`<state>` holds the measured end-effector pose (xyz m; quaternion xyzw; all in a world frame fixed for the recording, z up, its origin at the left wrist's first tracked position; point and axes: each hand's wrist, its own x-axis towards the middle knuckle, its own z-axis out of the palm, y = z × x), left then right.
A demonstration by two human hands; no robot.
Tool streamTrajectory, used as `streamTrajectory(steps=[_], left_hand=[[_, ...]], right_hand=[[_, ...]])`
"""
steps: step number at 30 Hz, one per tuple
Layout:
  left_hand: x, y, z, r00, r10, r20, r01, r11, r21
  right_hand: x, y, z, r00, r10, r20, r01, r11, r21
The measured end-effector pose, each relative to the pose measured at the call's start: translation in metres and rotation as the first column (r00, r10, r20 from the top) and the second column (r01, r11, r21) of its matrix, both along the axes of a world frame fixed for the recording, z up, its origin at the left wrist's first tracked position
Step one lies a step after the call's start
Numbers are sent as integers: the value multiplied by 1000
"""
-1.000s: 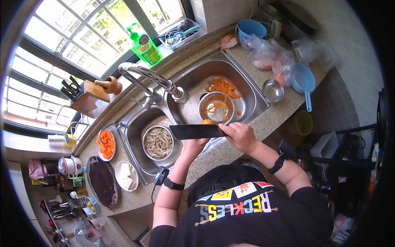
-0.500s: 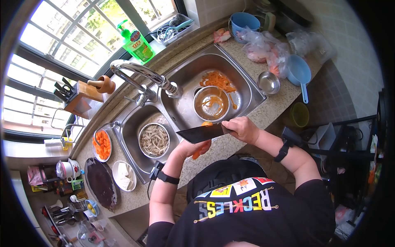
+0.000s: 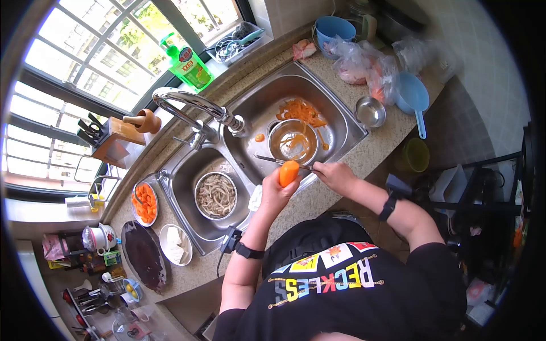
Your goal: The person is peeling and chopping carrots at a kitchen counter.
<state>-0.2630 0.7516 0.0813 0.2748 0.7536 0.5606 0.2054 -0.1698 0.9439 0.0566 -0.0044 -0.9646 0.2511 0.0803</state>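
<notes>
In my left hand [image 3: 276, 194] is a peeled carrot [image 3: 289, 171], held upright with its thick cut end up, fingers wrapped round it. My right hand [image 3: 338, 178] grips the handle of a kitchen knife [image 3: 271, 159], whose dark blade now shows nearly edge-on, just behind the carrot. Both hands are over the front rim of the larger sink basin [image 3: 244, 159]. A metal bowl [image 3: 293, 141] with water and orange bits stands in that basin, beside carrot peelings [image 3: 300, 111]. A small round orange piece [image 3: 259, 137] lies left of the bowl.
A bowl of pale strips [image 3: 216, 195] sits in the smaller basin. Left on the counter are a plate of carrot chunks [image 3: 144, 203], a bowl of white pieces [image 3: 176, 244] and a dark oval board [image 3: 143, 256]. The faucet [image 3: 196, 102] arches over the sink; a blue dipper [image 3: 412, 94] lies right.
My left hand has turned the carrot upright and raised it. The knife has rotated from broad side to edge-on. An orange piece now lies in the large basin.
</notes>
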Motion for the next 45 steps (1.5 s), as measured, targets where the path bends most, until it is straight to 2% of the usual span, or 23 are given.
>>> streamTrajectory(steps=[1,3,5,7,9,10,11,13,15,17,18,21,22,23,25,29,33,36,37,39,41,43,45], left_hand=[[-1,-2,0,999,26,-45,-28,998,-54],[-2,-8,4,996,-11,-88,3,996,-88],[-3,-12,-6,992,123,-12,-121,987,101],[-6,-18,-14,989,144,35,-147,985,86],[-6,-26,-28,975,143,167,-158,984,77],[-3,-29,-16,911,98,400,-139,987,75],[-1,-32,-17,910,122,396,-167,983,80],[8,-38,-22,847,127,516,-279,933,229],[16,-48,-28,840,221,495,-359,911,203],[27,-62,-29,849,365,384,-428,899,92],[33,-72,-27,845,393,362,-439,897,51],[54,-110,-42,837,507,207,-522,852,24],[64,-121,-34,807,549,218,-564,826,8],[73,-134,-31,806,579,122,-588,807,48],[90,-165,-22,774,629,76,-630,776,-1],[117,-235,-26,681,725,103,-731,679,60],[141,-314,-29,556,825,101,-831,556,36],[164,-389,-36,508,860,48,-861,508,-3],[176,-413,-39,495,869,6,-868,495,-30],[194,-462,-36,506,862,6,-859,505,-86],[205,-509,-35,509,861,-7,-856,506,-105],[208,-551,-32,491,866,-95,-865,473,-166],[204,-587,-27,504,854,-129,-859,480,-176]], right_hand=[[4,-1,5,1000,-4,-7,4,1000,4],[8,0,11,994,-100,-39,96,990,-99],[10,4,10,996,-91,-9,90,990,-107],[15,7,6,996,-85,-39,79,989,-129],[19,9,6,996,-84,-23,80,988,-136],[19,8,6,996,-93,-5,91,985,-146],[19,8,6,998,-64,-9,62,988,-142],[19,6,8,994,-79,81,90,987,-133],[16,2,13,990,-34,136,51,991,-121],[11,-7,16,989,-7,151,33,985,-171],[7,-11,12,993,37,110,-6,964,-267],[-1,-34,9,985,124,120,-77,938,-338],[-4,-44,10,983,151,100,-105,925,-364],[-6,-55,13,973,208,97,-159,915,-371],[-8,-80,21,968,221,122,-168,925,-340],[-1,-133,24,947,321,26,-288,882,-372],[13,-205,25,928,360,99,-286,856,-431],[24,-282,31,898,440,24,-387,814,-434],[30,-311,29,896,444,30,-388,814,-432],[40,-375,27,818,522,243,-104,549,-829],[46,-428,33,788,574,223,-143,523,-840],[49,-468,32,769,608,198,-162,485,-860],[44,-497,34,733,634,245,-197,543,-817]])
